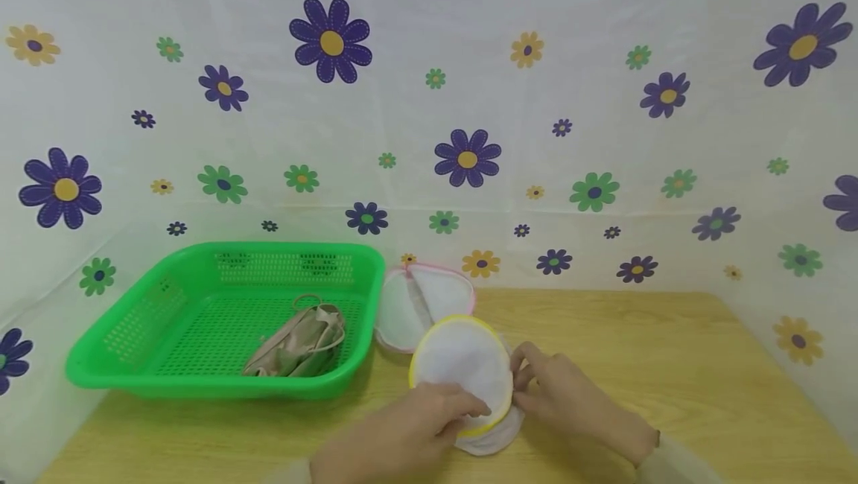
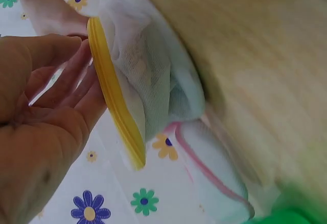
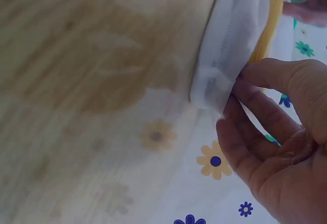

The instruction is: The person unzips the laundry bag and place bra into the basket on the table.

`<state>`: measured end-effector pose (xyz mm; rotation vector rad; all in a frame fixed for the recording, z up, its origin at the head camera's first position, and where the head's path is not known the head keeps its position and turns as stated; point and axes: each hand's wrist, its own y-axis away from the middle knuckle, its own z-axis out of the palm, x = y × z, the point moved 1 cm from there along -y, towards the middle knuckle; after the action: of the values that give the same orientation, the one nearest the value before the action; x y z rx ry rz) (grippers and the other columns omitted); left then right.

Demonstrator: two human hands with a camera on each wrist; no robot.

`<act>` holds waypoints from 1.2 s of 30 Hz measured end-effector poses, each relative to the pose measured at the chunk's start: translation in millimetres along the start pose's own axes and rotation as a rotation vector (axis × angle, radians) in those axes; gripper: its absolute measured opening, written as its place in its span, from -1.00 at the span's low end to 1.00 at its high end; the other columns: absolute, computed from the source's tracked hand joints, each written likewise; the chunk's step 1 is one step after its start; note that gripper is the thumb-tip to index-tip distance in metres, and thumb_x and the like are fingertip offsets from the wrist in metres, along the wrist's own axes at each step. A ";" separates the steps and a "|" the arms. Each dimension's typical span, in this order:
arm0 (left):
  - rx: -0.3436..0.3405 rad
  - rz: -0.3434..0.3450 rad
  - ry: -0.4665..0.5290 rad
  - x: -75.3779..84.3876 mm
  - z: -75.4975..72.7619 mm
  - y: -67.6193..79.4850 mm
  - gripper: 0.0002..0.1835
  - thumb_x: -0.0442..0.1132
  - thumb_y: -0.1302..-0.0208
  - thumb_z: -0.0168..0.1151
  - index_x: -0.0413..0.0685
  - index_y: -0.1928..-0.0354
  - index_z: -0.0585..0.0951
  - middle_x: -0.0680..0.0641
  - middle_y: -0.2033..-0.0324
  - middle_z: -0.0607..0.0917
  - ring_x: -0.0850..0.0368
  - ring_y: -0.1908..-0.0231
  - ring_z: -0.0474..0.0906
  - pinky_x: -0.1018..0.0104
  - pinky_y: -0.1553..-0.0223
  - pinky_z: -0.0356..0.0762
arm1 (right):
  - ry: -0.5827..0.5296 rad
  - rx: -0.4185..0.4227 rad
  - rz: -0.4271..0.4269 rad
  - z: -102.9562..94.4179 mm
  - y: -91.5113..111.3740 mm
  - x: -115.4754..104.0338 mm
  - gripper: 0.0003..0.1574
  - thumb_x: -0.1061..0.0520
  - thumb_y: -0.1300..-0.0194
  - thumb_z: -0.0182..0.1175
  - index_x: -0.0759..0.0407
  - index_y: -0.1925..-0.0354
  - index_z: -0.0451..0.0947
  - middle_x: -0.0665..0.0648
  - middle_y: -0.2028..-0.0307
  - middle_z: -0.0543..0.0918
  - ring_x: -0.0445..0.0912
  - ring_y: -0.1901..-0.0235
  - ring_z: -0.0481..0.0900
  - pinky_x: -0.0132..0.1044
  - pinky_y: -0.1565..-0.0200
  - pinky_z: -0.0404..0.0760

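Note:
A white mesh laundry bag (image 1: pixel 462 357) with a round top and yellow trim stands on the table in front of me. My left hand (image 1: pixel 429 421) lies over its near side, fingers extended onto the white top. In the left wrist view, those fingers (image 2: pixel 92 99) reach the yellow trim (image 2: pixel 117 101). At the bag's right side, my right hand (image 1: pixel 563 395) pinches the mesh edge between thumb and fingers, seen closely in the right wrist view beside the white side wall (image 3: pixel 225 50). A second mesh bag (image 1: pixel 436 294), with pink trim, rests just behind the first.
A green plastic basket (image 1: pixel 228 387) stands at the left, with a crumpled beige cloth item (image 1: pixel 298 342) with thin straps in its right part. The wooden table (image 1: pixel 637 335) runs back to a white flower-printed sheet (image 1: pixel 402 119) that rises behind and at both sides.

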<state>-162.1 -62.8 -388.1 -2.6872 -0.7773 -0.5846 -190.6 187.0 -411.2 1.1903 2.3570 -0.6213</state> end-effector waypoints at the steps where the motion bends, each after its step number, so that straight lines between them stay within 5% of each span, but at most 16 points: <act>1: -0.011 0.000 0.017 0.8 2.7 -0.3 -0.68 -0.41 -0.43 0.17 0.01 -0.13 0.68 0.12 -0.01 0.74 0.42 -0.02 0.60 0.53 -0.08 0.58 | 0.005 0.007 -0.001 -1.1 -0.8 0.6 -0.67 0.32 -0.22 0.36 0.13 0.12 0.46 0.10 0.30 0.82 -0.30 0.41 0.69 -0.42 0.33 0.65; 9: -0.058 0.092 0.115 15.2 11.0 -2.5 -0.62 -0.34 -0.42 0.23 0.01 -0.24 0.59 0.13 -0.11 0.71 0.42 -0.08 0.55 0.52 -0.14 0.53 | 0.038 0.034 0.076 -11.8 -2.1 -1.6 -0.72 0.32 -0.10 0.29 0.10 0.18 0.64 -0.05 0.28 0.75 -0.25 0.25 0.66 -0.28 0.14 0.71; 13: 0.065 0.119 -0.067 15.8 -1.1 -6.0 -0.50 -0.13 -0.33 0.39 0.02 -0.28 0.55 0.08 -0.17 0.68 0.27 -0.17 0.57 0.39 -0.22 0.54 | 0.052 0.041 0.036 -13.5 -2.2 -0.3 -0.70 0.35 -0.13 0.26 0.14 0.16 0.74 -0.03 0.26 0.73 -0.23 0.23 0.67 -0.34 0.16 0.71; 17: 0.110 0.031 -0.270 0.7 -17.3 -15.3 -0.08 0.17 -0.03 0.57 0.17 -0.44 0.41 0.01 -0.39 0.50 0.00 -0.41 0.40 0.07 -0.41 0.42 | 0.090 0.043 -0.029 -15.6 -3.0 1.5 -0.68 0.38 -0.14 0.23 0.19 0.14 0.74 -0.04 0.30 0.63 -0.26 0.27 0.62 -0.38 0.19 0.70; 22: -0.074 -0.124 -0.257 -21.0 -19.2 -23.6 0.25 0.39 0.05 0.50 0.26 -0.63 0.06 -0.14 -0.62 0.06 -0.31 -0.59 0.00 -0.15 -0.55 0.12 | 0.112 0.040 -0.059 -18.1 -4.1 2.0 -0.71 0.40 -0.14 0.22 0.21 0.17 0.74 -0.02 0.32 0.62 -0.32 0.31 0.55 -0.39 0.24 0.68; 26: -0.145 -0.208 -0.224 -30.5 -11.2 -25.1 0.30 0.46 0.02 0.43 0.22 -0.65 -0.04 -0.21 -0.64 -0.06 -0.38 -0.59 -0.10 -0.15 -0.57 0.06 | 0.122 0.032 -0.057 -18.7 -6.0 1.8 -0.72 0.39 -0.15 0.24 0.19 0.19 0.75 -0.01 0.34 0.62 -0.34 0.34 0.53 -0.41 0.27 0.68; 36: -0.182 -0.322 -0.258 -25.8 6.8 -27.9 0.22 0.63 -0.12 0.06 0.09 -0.65 -0.02 -0.27 -0.63 -0.09 -0.39 -0.57 -0.04 -0.16 -0.54 0.15 | 0.177 0.087 -0.032 -15.3 -7.3 2.7 -0.88 0.34 -0.21 0.35 0.16 0.31 0.76 -0.02 0.39 0.67 -0.31 0.37 0.55 -0.44 0.31 0.64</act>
<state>-195.6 -49.0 -401.4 -2.8608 -1.3016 -0.3961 -200.6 193.5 -398.9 1.2962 2.5222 -0.6601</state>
